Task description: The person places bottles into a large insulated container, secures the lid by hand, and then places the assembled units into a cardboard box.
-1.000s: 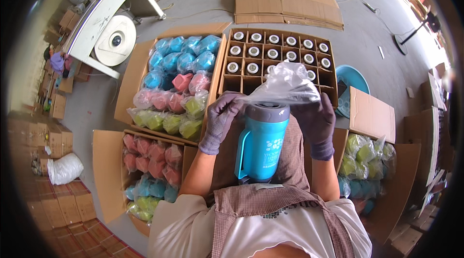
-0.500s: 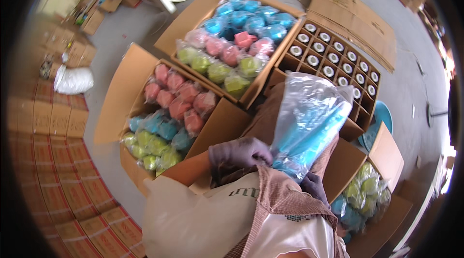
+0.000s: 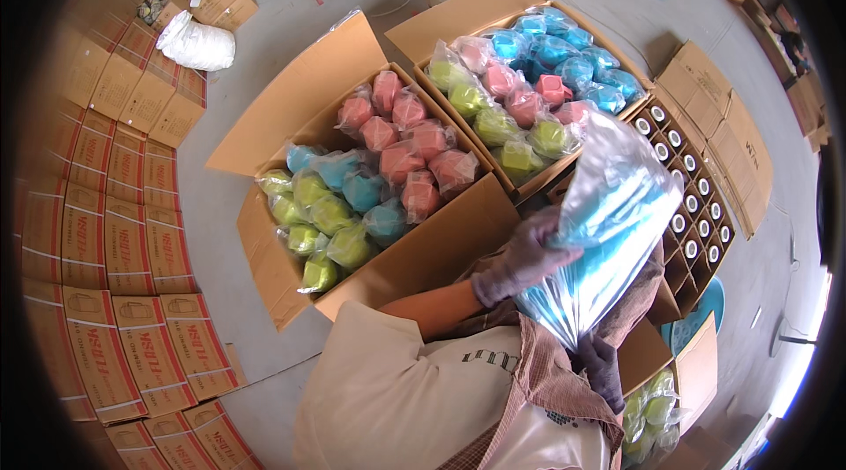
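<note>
A clear plastic bag [image 3: 617, 214] with something shiny and light blue inside stands tilted in front of my body. My left hand [image 3: 524, 260], in a greyish-purple glove, is closed on the bag's left side. Below, my right hand [image 3: 603, 371], gloved alike, grips the gathered lower end; its fingers are partly hidden. Just left of the bag stands an open carton [image 3: 441, 254] of plastic-wrapped pink, blue and green pieces. Behind it is another open carton [image 3: 480, 157] with similar pieces. To the right, a divided carton [image 3: 674, 294] holds several upright items with round white tops.
A blue tub [image 3: 712, 304] and wrapped green pieces [image 3: 654, 413] in a carton are at the lower right. Stacked cartons [image 3: 132, 267] line the left side. A white sack [image 3: 196, 41] lies at the far left. Flattened cardboard [image 3: 723, 135] leans behind the divided carton.
My left hand has risen and moved right along the bag, which now stands further right and is pulled tauter. The view has shifted, so the cartons appear moved.
</note>
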`<act>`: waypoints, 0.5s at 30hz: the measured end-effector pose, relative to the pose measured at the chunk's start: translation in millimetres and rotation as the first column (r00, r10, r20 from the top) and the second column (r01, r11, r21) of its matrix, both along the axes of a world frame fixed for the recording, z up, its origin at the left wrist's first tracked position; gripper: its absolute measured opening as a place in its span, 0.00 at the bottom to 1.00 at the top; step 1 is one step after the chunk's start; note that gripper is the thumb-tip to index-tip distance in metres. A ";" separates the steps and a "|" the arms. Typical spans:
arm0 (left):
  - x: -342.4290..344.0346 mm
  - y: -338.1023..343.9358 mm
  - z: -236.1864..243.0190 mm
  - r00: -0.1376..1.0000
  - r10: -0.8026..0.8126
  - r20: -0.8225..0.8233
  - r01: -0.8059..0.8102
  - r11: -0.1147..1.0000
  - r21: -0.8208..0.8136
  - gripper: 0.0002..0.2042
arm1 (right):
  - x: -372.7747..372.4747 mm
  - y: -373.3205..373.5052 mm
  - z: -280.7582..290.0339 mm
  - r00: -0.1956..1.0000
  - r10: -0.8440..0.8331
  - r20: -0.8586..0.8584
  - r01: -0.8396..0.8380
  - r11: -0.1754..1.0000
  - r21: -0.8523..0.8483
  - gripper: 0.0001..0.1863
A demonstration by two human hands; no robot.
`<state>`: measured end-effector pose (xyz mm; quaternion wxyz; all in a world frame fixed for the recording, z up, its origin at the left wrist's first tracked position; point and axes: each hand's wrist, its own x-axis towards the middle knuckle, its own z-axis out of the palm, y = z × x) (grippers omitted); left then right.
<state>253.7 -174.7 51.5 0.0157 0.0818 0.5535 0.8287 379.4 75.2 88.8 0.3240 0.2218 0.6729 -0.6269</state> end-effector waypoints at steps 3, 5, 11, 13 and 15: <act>-10.4 -80.0 63.7 0.966 0.150 0.212 -0.183 0.972 0.150 0.17 | -45.6 -9.2 21.8 0.902 0.386 -0.192 -0.376 0.922 0.090 0.14; -12.6 -139.7 76.8 0.848 0.474 0.238 -0.405 0.869 -0.285 0.16 | -67.0 -16.3 19.0 0.859 0.341 -0.382 -0.284 0.938 0.199 0.12; 6.7 -367.7 43.3 0.677 0.665 -0.315 -0.585 0.226 -0.779 0.15 | -125.1 25.0 -11.6 0.798 0.047 -0.600 0.151 0.950 0.274 0.10; -5.0 -415.8 31.1 0.673 0.638 -0.373 -0.327 -0.196 -0.925 0.14 | -134.8 29.5 -21.0 0.783 -0.034 -0.621 0.262 0.924 0.280 0.11; -22.4 -444.6 14.8 0.692 0.640 -0.334 0.034 -0.491 -0.870 0.13 | -140.9 34.4 -29.4 0.790 -0.041 -0.612 0.291 0.903 0.315 0.12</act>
